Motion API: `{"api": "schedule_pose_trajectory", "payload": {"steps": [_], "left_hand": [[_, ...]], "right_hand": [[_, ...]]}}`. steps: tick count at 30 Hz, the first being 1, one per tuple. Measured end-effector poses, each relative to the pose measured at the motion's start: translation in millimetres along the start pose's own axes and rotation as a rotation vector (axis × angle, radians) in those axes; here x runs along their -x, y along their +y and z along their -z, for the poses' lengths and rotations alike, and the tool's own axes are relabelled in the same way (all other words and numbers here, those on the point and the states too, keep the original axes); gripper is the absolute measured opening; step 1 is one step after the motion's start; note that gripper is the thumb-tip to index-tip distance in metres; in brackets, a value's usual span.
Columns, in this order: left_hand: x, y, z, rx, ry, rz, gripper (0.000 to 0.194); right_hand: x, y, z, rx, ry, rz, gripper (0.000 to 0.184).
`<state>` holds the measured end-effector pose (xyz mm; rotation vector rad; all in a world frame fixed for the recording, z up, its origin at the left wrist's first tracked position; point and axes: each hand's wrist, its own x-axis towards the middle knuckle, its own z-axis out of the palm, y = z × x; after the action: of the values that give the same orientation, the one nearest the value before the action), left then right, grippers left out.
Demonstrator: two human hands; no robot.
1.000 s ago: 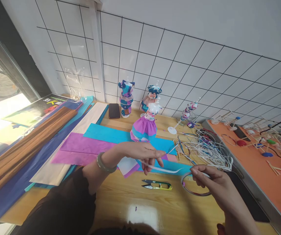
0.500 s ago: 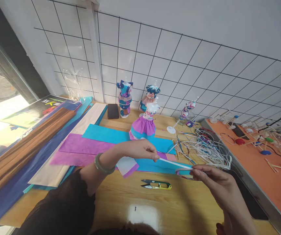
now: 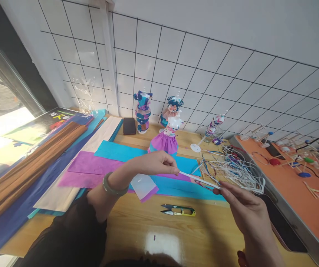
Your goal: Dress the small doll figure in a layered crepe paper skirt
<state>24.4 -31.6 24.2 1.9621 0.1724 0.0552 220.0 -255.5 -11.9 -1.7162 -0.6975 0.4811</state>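
Stretched between my two hands is a thin white cord point(image 3: 198, 179), flat like a ribbon. My left hand point(image 3: 159, 163), with a bangle on its wrist, pinches the cord's left part. The other part is pinched in the fingertips of my right hand point(image 3: 244, 207), and a loop of cord hangs beside those fingers. Behind my left hand stands a small dress form point(image 3: 165, 141) in a purple and blue paper skirt. Thread snips point(image 3: 178, 210) with a yellow and green handle lie on the wooden table in front of my hands.
Blue crepe paper point(image 3: 120, 151), purple sheets point(image 3: 92, 165) and a brown roll point(image 3: 34, 167) cover the left side. Tangled white cords point(image 3: 237, 167) lie at right. Dressed forms point(image 3: 142, 115) and a phone point(image 3: 129, 126) stand or lie near the wall. An orange board point(image 3: 295, 193) holds stick models.
My left hand's fingers have closed from a looser pose onto the cord, which is now drawn straight. My right hand has turned slightly, and the loop beside it shows less.
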Motion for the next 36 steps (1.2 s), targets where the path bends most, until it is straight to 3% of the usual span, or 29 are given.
{"api": "schedule_pose_trajectory", "payload": {"steps": [10, 16, 19, 22, 26, 28, 30, 33, 36], "left_hand": [[1.6, 4.2, -6.6, 0.039, 0.098, -0.059, 0.036], [0.7, 7.5, -9.3, 0.041, 0.160, -0.059, 0.035], [1.2, 9.0, -10.0, 0.016, 0.196, -0.073, 0.031], [1.0, 8.4, -11.0, -0.100, 0.295, -0.134, 0.029], [1.4, 9.0, -15.9, -0.606, 0.614, -0.502, 0.022], [3.9, 12.3, -20.1, -0.928, 0.793, -0.745, 0.019], [8.0, 17.4, -24.5, -1.135, 0.926, -0.955, 0.013], [13.6, 25.3, -29.3, -1.235, 0.970, -1.162, 0.005], [14.9, 28.8, -31.5, -1.220, 0.978, -1.280, 0.008]], "right_hand": [[11.9, -5.4, -4.2, -0.056, 0.196, 0.082, 0.029], [15.2, -6.4, -2.5, -0.046, 0.173, 0.133, 0.028], [18.0, -8.7, -1.9, 0.052, 0.176, 0.226, 0.024], [19.5, -12.5, -1.7, 0.260, 0.222, 0.460, 0.015], [16.1, -15.4, -0.6, 0.521, 0.251, 0.880, 0.023], [13.8, -15.4, -0.7, 0.571, 0.287, 0.992, 0.031], [12.9, -15.3, -2.5, 0.577, 0.360, 1.036, 0.033], [14.8, -15.4, -7.5, 0.502, 0.473, 1.036, 0.027], [19.3, -14.7, -10.9, 0.421, 0.542, 0.973, 0.019]]}}
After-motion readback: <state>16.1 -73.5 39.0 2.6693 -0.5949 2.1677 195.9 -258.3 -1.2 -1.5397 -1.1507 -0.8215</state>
